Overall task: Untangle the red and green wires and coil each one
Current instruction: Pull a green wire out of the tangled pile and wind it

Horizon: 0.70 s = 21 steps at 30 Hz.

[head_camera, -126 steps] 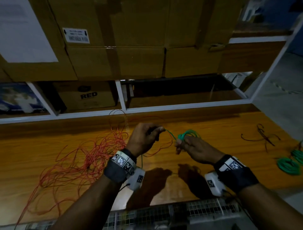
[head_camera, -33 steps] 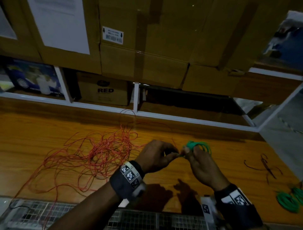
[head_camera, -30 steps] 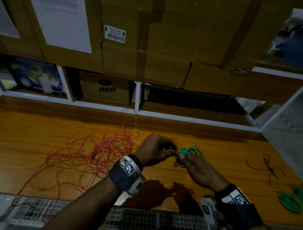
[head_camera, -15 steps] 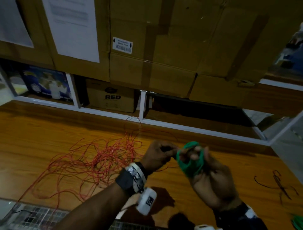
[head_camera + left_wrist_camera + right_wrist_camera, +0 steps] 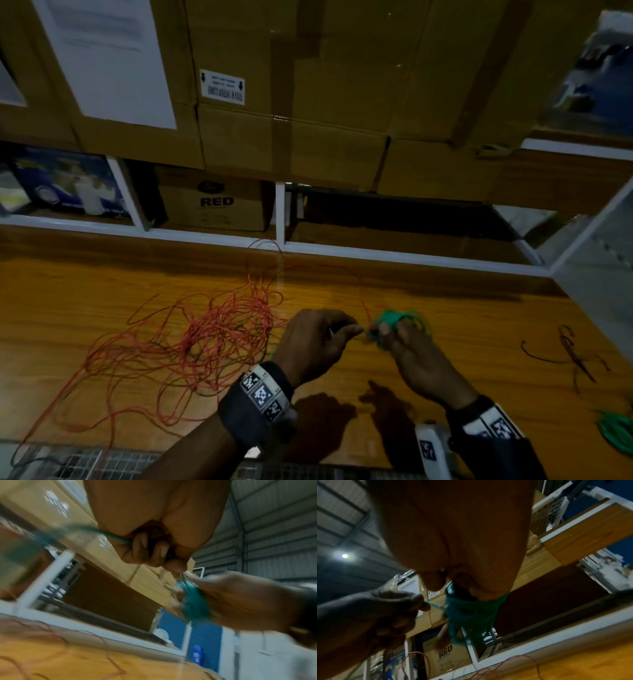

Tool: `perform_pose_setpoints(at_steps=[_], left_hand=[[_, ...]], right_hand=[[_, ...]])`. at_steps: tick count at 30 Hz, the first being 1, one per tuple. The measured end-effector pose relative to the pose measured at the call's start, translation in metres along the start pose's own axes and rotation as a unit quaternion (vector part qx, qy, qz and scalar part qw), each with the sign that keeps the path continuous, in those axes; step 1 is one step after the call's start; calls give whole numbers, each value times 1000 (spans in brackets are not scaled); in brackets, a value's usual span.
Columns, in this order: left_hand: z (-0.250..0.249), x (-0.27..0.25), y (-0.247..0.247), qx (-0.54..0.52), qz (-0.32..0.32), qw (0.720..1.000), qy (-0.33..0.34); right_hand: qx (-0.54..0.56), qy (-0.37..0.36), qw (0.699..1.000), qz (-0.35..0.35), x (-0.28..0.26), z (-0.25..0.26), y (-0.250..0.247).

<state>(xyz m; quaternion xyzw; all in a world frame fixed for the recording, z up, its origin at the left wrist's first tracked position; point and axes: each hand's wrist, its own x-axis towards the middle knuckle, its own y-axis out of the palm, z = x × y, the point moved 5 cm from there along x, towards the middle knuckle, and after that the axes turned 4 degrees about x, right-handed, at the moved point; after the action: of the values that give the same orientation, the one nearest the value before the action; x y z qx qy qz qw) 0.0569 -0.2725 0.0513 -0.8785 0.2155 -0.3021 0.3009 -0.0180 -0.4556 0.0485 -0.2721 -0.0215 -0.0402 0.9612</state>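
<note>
A loose tangle of red wire (image 5: 205,339) sprawls over the wooden bench (image 5: 85,308) at the left. Above the bench's middle my right hand (image 5: 407,342) holds a small coil of green wire (image 5: 394,320), wound round its fingers; the coil (image 5: 467,614) hangs under the palm in the right wrist view. My left hand (image 5: 329,334) pinches the free green strand (image 5: 116,536) right beside the coil. The two hands nearly touch. The coil (image 5: 193,604) shows blurred in the left wrist view.
Another green coil (image 5: 615,430) lies at the bench's right edge, with dark wire scraps (image 5: 568,356) near it. White-framed shelves (image 5: 281,219) with a "RED" carton (image 5: 212,198) run behind, and large cardboard boxes (image 5: 308,102) are stacked above. A wire grid (image 5: 102,466) edges the front.
My right hand has dropped from its raised, palm-turned pose back level with the left hand. The green coil stays in it, and the left hand still pinches the strand.
</note>
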Motion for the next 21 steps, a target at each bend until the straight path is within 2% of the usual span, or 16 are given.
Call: perform_pose_setpoints(at_steps=[2,3,5,7,9,12,15,17,18,19,20,21], left_hand=[[5,3,-3,3,24,1000,7],[5,4,-3,2,48,999,17],[5,6,-2,-14,94,995,34],[6,9,-2,-101,108,989,24],[8,12,-3,-224,93,970,-9],[5,12,4,-315,60,947,-22],[1,7,20,-357,47,932,-42],[1,0,35,-324,58,942,-59],[1,-5,42,-303,72,948,-62],[0,-9,48,-283,90,953,-62],[-2,-13,52,-261,109,957,-62],[-4,-14,52,-231,125,963,-62]], right_hand=[[-22,43,991,128,-10,-3,17],[-47,55,984,166,-13,-3,23],[-59,65,974,207,-18,2,29],[41,71,972,220,-23,12,31],[197,89,957,195,-29,22,27],[387,72,908,143,-31,35,17],[576,25,815,54,-27,55,2],[657,13,753,-42,-20,59,-11],[656,12,750,-86,-14,57,-16],[623,5,773,-120,-9,54,-20],[547,2,824,-151,-4,49,-23],[427,0,887,-177,-1,44,-23]])
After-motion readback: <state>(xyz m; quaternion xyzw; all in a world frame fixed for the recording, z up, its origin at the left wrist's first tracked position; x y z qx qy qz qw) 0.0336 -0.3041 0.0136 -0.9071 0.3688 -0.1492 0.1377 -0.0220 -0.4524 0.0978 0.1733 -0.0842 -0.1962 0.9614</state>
